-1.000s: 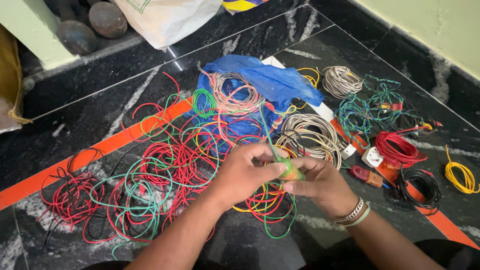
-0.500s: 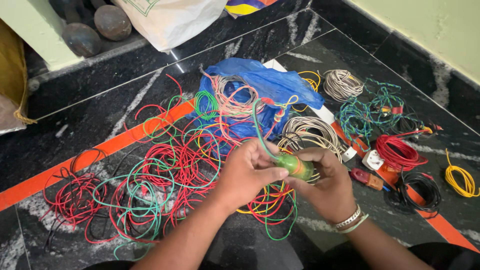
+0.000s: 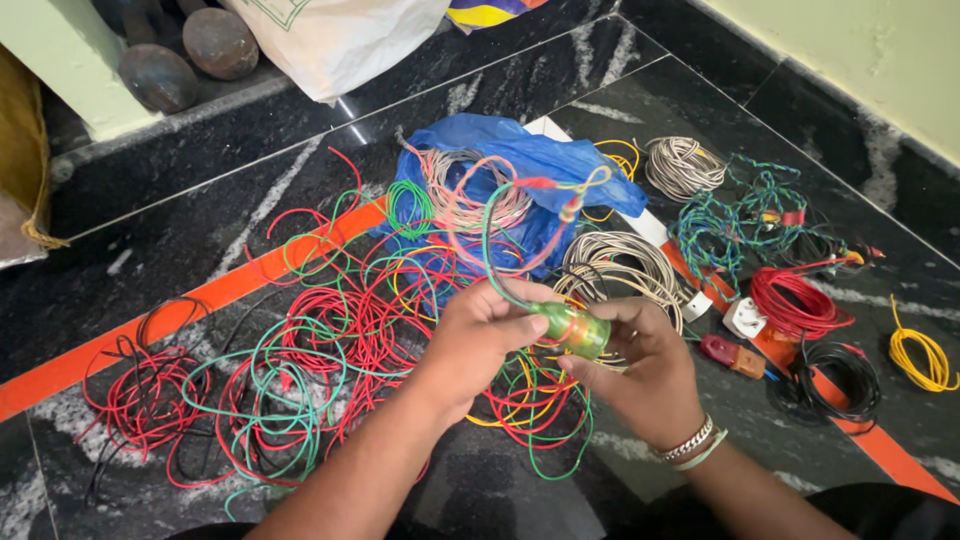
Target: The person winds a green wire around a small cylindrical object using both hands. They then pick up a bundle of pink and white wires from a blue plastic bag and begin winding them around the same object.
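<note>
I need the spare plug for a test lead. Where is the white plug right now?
In the head view the white plug lies on the floor right of the right hand, on the orange stripe, between the red wire coil and a small red connector.

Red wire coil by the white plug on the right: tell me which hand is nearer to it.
Right. The right hand sits just left of the red wire coil, apart from it; the left hand is farther left, beyond the green bundle both hands hold.
</note>
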